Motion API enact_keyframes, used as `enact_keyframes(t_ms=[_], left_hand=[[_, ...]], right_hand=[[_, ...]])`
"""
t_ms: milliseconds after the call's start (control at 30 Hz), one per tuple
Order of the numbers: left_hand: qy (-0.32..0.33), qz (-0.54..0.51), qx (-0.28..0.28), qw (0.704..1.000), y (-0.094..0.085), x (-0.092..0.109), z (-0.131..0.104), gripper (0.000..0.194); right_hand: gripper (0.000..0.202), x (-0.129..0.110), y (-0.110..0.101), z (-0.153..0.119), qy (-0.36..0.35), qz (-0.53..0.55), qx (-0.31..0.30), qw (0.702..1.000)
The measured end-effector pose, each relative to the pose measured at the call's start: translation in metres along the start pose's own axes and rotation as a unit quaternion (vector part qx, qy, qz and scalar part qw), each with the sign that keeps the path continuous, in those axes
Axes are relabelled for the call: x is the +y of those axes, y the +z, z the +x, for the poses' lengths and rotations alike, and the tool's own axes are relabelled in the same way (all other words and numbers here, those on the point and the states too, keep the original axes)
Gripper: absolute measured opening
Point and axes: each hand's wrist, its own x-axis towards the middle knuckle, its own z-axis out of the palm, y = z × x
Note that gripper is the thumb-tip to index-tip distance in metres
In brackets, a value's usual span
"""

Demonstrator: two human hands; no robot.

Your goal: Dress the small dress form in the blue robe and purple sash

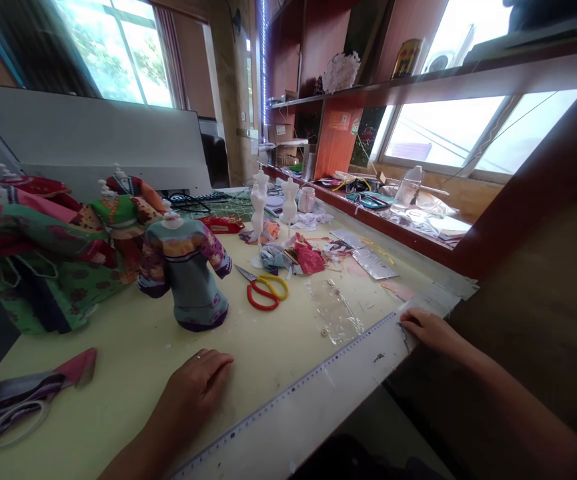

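Observation:
My left hand, with a ring on one finger, rests on the pale tabletop with its fingers curled in; nothing shows in it. At the table's front right edge, my right hand has its thumb and fingers pinched together beside the end of a printed measuring strip. Something small and thin shows under those fingertips, too unclear to name. Ahead of my left hand stands a mini dress form in a grey-green and purple garment. Scissors with red and yellow handles lie to its right, and a clear plastic bag lies nearer my right hand.
Several more dressed forms crowd the left. Two bare white forms stand behind fabric scraps. White-handled scissors and cloth lie front left. A reddish shelf unit borders the right, with a clear bottle on its ledge.

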Motion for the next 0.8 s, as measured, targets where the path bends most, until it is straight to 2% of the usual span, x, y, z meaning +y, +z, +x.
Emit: enact_keyframes(t_ms=[333,567,700,800], left_hand=[[0.002,0.004,-0.006,1.0,0.0,-0.001,0.0,0.022],[-0.002,0.002,-0.007,1.0,-0.001,0.002,0.001,0.023],[-0.014,-0.01,-0.022,1.0,-0.002,0.003,0.0,0.025],[-0.031,-0.03,-0.026,0.999,-0.002,0.002,0.0,0.025]], right_hand=[[0.022,-0.001,-0.001,-0.003,0.015,-0.02,0.0,1.0],[0.025,-0.009,-0.021,-0.014,0.045,0.027,0.042,0.998],[0.028,-0.025,-0.038,-0.02,0.075,0.103,0.061,0.99],[0.031,-0.051,-0.048,-0.019,0.064,0.168,0.079,0.981]])
